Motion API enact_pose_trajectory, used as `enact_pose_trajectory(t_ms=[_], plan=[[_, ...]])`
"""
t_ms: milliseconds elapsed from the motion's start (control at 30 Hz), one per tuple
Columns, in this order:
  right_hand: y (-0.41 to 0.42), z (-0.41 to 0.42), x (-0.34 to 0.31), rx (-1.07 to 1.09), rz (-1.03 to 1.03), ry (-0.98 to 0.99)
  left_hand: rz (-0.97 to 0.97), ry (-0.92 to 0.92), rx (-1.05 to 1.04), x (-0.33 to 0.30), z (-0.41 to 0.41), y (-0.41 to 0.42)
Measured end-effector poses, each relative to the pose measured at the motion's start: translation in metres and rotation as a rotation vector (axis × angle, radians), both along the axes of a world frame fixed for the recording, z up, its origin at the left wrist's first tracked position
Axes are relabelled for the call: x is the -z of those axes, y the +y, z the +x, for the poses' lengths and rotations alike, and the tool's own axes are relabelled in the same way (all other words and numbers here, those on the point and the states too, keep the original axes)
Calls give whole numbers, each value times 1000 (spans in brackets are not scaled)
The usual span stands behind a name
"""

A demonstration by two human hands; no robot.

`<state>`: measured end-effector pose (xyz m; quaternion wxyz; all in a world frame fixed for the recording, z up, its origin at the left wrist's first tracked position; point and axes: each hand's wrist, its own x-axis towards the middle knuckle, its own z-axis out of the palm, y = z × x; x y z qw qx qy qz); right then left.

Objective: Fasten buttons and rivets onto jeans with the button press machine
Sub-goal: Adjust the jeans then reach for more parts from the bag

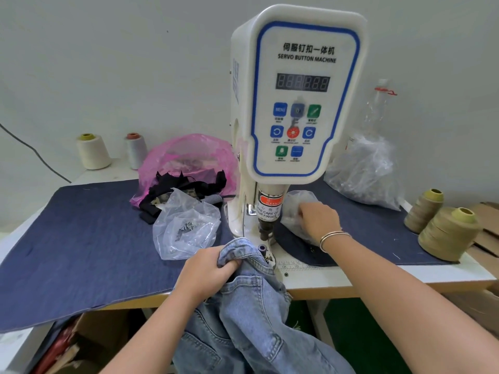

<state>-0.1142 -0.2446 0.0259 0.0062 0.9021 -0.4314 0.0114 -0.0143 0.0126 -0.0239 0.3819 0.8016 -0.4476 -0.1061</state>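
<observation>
Head view: left hand grips the jeans waistband at the machine; right hand reaches into a plastic bag, fingers hidden, grip unclear.

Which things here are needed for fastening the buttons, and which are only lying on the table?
Belong to the job:
- jeans, gripped by the left hand
- button press machine
- small clear bag that the right hand reaches into
- clear bag with metal parts

Just lying about:
- pink bag with black scraps
- thread cones
- large clear bag
</observation>
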Motion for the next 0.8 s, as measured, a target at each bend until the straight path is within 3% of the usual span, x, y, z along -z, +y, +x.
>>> enact_pose_trajectory(t_ms=[100, 233, 333, 400, 500, 700, 800], plan=[[5, -17, 3, -42, 18, -403, -6, 5, 4, 0, 0, 0], [15, -42, 1, 41, 466, -974, -8, -1, -6, 1, 1, 0], [34, -54, -3, 56, 750, -1221, -4, -9, -11, 1, 1, -1], [52, -56, -7, 11, 915, -1263, -3, -12, -14, 1, 0, 0], [85, -49, -8, -113, 1065, -1116, -3, -20, -16, 1, 0, 0], [110, -43, -6, -151, 1026, -1081, 1, -24, -7, 0, 0, 0], [115, -46, -2, -179, 1141, -1093, -14, -63, -11, 2, 0, 0]])
